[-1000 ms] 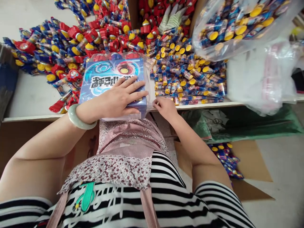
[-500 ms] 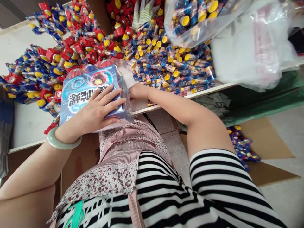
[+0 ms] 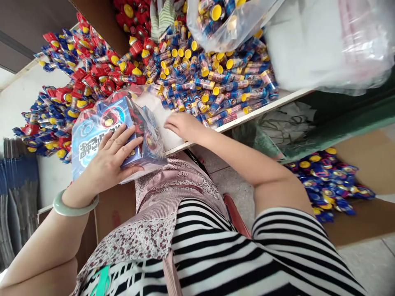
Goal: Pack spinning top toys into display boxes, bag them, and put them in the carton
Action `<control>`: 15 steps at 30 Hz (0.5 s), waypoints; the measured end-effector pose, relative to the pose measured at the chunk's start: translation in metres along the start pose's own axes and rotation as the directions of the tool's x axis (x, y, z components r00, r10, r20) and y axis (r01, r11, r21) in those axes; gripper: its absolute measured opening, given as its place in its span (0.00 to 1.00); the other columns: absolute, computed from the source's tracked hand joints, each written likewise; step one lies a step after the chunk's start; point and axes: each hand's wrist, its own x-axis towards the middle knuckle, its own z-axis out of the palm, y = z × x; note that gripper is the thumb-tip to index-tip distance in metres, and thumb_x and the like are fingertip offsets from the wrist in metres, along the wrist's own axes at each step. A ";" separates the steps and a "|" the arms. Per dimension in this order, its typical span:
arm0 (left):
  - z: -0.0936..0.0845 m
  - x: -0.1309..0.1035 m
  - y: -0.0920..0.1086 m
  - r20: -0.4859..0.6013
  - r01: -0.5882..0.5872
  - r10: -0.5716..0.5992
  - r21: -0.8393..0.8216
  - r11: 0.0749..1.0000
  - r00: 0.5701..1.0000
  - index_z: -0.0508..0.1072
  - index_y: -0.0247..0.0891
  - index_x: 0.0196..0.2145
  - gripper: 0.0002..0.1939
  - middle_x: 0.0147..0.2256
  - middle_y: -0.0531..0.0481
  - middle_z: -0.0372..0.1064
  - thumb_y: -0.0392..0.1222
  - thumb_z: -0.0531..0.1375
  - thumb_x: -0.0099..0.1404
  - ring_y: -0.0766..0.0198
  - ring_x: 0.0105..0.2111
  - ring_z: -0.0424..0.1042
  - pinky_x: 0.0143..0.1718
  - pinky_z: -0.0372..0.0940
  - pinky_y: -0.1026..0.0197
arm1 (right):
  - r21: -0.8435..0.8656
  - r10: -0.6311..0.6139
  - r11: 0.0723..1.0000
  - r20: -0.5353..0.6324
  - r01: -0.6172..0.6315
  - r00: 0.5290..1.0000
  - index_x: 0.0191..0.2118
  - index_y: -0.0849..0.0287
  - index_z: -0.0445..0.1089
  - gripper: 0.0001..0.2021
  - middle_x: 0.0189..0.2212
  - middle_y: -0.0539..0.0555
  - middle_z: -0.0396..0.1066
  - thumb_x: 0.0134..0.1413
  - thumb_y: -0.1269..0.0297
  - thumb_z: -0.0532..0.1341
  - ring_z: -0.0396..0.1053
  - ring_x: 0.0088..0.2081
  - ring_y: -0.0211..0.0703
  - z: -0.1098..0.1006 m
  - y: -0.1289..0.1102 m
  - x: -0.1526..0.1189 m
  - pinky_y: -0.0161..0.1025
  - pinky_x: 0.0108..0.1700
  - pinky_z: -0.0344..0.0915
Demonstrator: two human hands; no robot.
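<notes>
- Two bare hands worked at the near edge of a white desk [image 3: 29,102] crowded with small toys.
- The left hand [image 3: 112,158], a pale green bangle [image 3: 72,205] on its wrist, lay spread flat over a blue printed toy box [image 3: 92,135], fingers splayed across the top and thumb against the near side, gripping it.
- The box sat tilted at the desk's edge, wrapped in a clear plastic bag [image 3: 151,142] whose loose end bunched toward the right.
- The right hand [image 3: 182,123] rested just beside the box on the desk, fingers curled down onto the plastic; whether it pinched the film could not be told.
- Beyond the right hand lay a heap of yellow-capped tubes [image 3: 216,78], with red and blue toys [image 3: 80,82] piled to the left.
- Overhead, another clear bag of tubes [image 3: 222,20] hung into view.
- More blue toys [image 3: 327,181] lay on cardboard on the floor.
</notes>
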 end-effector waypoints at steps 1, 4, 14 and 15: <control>-0.001 0.000 0.001 0.003 -0.001 0.001 0.001 1.000 1.000 0.51 0.52 0.71 0.38 0.71 0.44 0.47 0.57 0.59 0.69 0.43 0.71 0.47 0.71 0.46 0.38 | 0.117 0.028 0.993 -0.014 -0.026 1.000 0.43 0.65 0.78 0.14 0.41 0.59 0.79 0.68 0.67 0.55 0.76 0.45 0.46 0.006 -0.004 -0.019 0.42 0.49 0.68; -0.003 0.001 0.002 0.000 -0.014 0.014 -0.013 1.000 1.000 0.48 0.53 0.72 0.39 0.72 0.44 0.46 0.56 0.60 0.70 0.44 0.71 0.47 0.71 0.45 0.38 | 0.393 0.042 0.919 0.002 -0.039 0.999 0.52 0.64 0.75 0.18 0.49 0.61 0.77 0.65 0.73 0.51 0.74 0.51 0.48 0.038 -0.026 -0.064 0.45 0.54 0.69; -0.002 0.005 0.001 0.071 0.006 -0.003 -0.040 0.999 0.997 0.51 0.48 0.71 0.38 0.71 0.42 0.46 0.58 0.58 0.70 0.44 0.72 0.44 0.71 0.41 0.39 | 0.514 0.225 0.835 0.003 -0.195 0.974 0.55 0.63 0.72 0.23 0.58 0.62 0.68 0.58 0.79 0.51 0.67 0.58 0.49 0.085 -0.038 0.002 0.47 0.65 0.62; -0.002 0.007 0.002 0.073 0.018 -0.015 -0.044 0.999 0.997 0.52 0.47 0.71 0.38 0.72 0.41 0.46 0.59 0.57 0.70 0.44 0.72 0.43 0.72 0.40 0.39 | 0.493 0.221 0.845 0.027 -0.205 0.975 0.54 0.63 0.73 0.22 0.57 0.62 0.69 0.58 0.78 0.52 0.67 0.58 0.49 0.083 -0.032 0.012 0.47 0.64 0.62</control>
